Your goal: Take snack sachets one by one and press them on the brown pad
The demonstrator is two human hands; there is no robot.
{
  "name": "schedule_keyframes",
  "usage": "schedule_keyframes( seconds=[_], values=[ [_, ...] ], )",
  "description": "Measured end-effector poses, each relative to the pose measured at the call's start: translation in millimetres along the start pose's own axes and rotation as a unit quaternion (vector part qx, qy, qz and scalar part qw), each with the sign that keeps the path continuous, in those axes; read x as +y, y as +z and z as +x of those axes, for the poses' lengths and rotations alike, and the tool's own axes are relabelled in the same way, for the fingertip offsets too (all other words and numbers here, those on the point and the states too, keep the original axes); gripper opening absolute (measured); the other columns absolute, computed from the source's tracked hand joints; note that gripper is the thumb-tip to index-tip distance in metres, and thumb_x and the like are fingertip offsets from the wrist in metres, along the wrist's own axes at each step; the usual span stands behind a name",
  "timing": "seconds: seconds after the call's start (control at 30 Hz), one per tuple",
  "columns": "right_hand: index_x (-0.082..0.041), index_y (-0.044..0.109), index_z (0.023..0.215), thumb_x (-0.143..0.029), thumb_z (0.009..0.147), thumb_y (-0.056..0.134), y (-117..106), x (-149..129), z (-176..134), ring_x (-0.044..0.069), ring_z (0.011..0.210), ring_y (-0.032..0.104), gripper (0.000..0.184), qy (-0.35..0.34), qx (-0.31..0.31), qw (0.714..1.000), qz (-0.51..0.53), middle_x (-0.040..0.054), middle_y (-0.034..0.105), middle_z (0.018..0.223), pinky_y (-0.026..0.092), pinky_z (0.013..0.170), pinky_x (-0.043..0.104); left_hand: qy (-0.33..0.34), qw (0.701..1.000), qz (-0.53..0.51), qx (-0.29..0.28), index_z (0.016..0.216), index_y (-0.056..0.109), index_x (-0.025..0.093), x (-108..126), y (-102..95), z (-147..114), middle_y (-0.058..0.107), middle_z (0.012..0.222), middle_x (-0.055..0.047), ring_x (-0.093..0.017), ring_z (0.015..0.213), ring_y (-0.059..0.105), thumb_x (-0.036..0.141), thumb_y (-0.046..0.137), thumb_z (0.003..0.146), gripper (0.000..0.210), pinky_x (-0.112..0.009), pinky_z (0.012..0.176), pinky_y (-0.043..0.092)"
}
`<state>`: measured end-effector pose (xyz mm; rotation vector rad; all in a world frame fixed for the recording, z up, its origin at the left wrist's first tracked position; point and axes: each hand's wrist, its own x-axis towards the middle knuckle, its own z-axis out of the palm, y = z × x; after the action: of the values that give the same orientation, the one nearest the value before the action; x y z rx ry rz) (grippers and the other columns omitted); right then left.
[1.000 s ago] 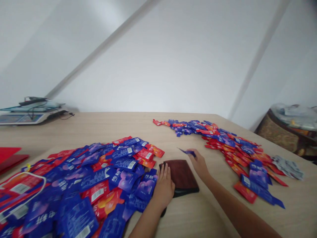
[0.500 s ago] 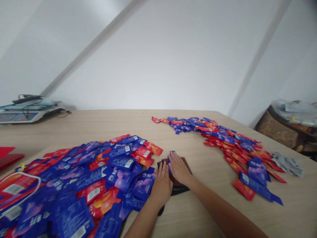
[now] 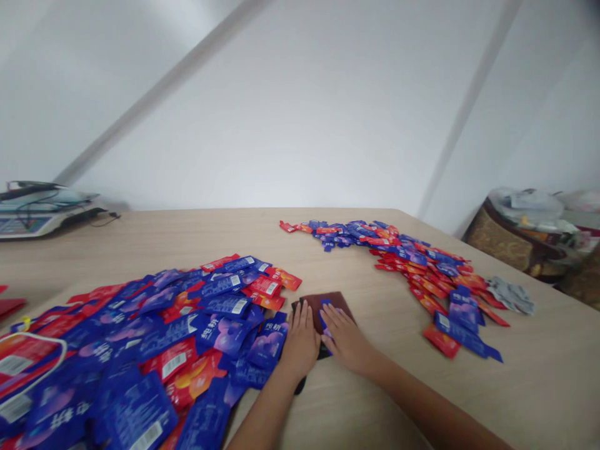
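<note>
A dark brown flat pad [image 3: 338, 300] lies on the table in front of me, with black material along its left and near edges. My left hand [image 3: 300, 342] rests on the pad's left side, fingers stretched out and close together. Flat and open, my right hand [image 3: 349, 342] presses on a blue sachet [image 3: 324, 306] lying on the pad; most of the sachet is hidden under the fingers. Just left of my left hand is a large heap of blue and red sachets [image 3: 222, 331].
A second band of blue and red sachets [image 3: 412, 259] runs along the table's right side, with a crumpled grey cloth [image 3: 510, 295] at its end. Far left stands a scale [image 3: 42, 222] with things piled on it. A patterned chair [image 3: 506, 240] holding plastic bags is beyond the table.
My right hand has slid slightly right and toward me over the pad, with the blue sachet under it. The view has shifted a little to the right.
</note>
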<state>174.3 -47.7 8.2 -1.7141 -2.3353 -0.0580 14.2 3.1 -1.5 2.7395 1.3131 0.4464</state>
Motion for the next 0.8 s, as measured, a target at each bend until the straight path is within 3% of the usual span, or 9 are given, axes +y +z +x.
schedule_keyframes(
  seconds=[0.1,0.23,0.37,0.5,0.57,0.63,0.8],
  values=[
    [-0.007,0.028,0.141,-0.037,0.082,0.046,-14.1,-8.9,-23.1,0.025,0.138,0.015,0.070,-0.014,-0.059,0.998,0.017,0.0164,0.023,0.148,0.017,0.111,0.045,-0.001,1.000,0.006,-0.005,0.137,0.031,0.001,0.9,-1.4,0.4,0.022,0.148,-0.017,-0.028,0.137,0.013,0.018,0.034,0.082,0.058,-0.047,0.110,0.017],
    [-0.010,0.029,0.141,-0.014,0.070,0.046,-27.6,-15.8,-31.2,0.026,0.136,0.020,0.073,-0.003,-0.109,0.993,0.044,0.0159,0.026,0.147,0.021,0.109,0.047,-0.001,1.000,-0.001,-0.004,0.137,0.030,0.002,1.5,-3.9,-0.1,0.022,0.147,-0.017,-0.028,0.137,0.014,0.017,0.033,0.082,0.057,-0.049,0.109,0.019],
    [-0.013,0.032,0.140,0.000,0.064,0.035,-40.9,-3.1,-15.0,0.019,0.127,0.040,0.077,0.040,-0.031,0.990,0.130,0.0127,0.043,0.138,0.031,0.106,0.040,-0.003,1.000,-0.007,-0.013,0.137,0.031,0.001,2.1,-6.9,-0.3,0.023,0.147,-0.017,-0.028,0.136,0.015,0.016,0.034,0.081,0.057,-0.048,0.109,0.019],
    [-0.019,0.033,0.139,-0.004,0.072,0.034,-49.0,26.1,7.6,0.017,0.120,0.049,0.069,0.122,0.080,0.957,0.251,0.0090,0.053,0.130,0.037,0.103,0.039,-0.004,1.000,-0.005,-0.016,0.137,0.031,0.002,2.9,-8.4,-0.2,0.023,0.147,-0.016,-0.029,0.136,0.015,0.016,0.034,0.081,0.058,-0.048,0.109,0.019],
    [-0.020,0.029,0.141,-0.011,0.078,0.036,-41.5,33.6,13.1,0.019,0.120,0.049,0.064,0.145,0.106,0.949,0.260,0.0095,0.052,0.131,0.038,0.102,0.042,-0.004,1.000,-0.005,-0.013,0.137,0.031,0.002,2.9,-8.2,-0.5,0.022,0.148,-0.016,-0.028,0.137,0.014,0.016,0.034,0.081,0.058,-0.048,0.109,0.019],
    [-0.016,0.030,0.140,-0.020,0.083,0.036,-24.1,30.4,12.9,0.021,0.125,0.042,0.058,0.143,0.116,0.961,0.204,0.0127,0.046,0.136,0.034,0.104,0.045,-0.006,1.000,-0.005,-0.011,0.137,0.031,0.002,2.3,-7.2,-1.1,0.022,0.148,-0.016,-0.028,0.137,0.014,0.015,0.033,0.081,0.058,-0.048,0.109,0.019],
    [-0.006,0.040,0.135,-0.026,0.090,0.031,25.3,1.7,10.3,0.025,0.134,0.027,0.050,0.083,0.064,0.994,0.034,0.0170,0.035,0.142,0.027,0.109,0.043,-0.004,1.000,-0.017,-0.004,0.139,0.030,0.005,-0.3,-3.2,-2.0,0.021,0.148,-0.014,-0.027,0.137,0.011,0.016,0.032,0.082,0.057,-0.047,0.110,0.019]
  ],
)
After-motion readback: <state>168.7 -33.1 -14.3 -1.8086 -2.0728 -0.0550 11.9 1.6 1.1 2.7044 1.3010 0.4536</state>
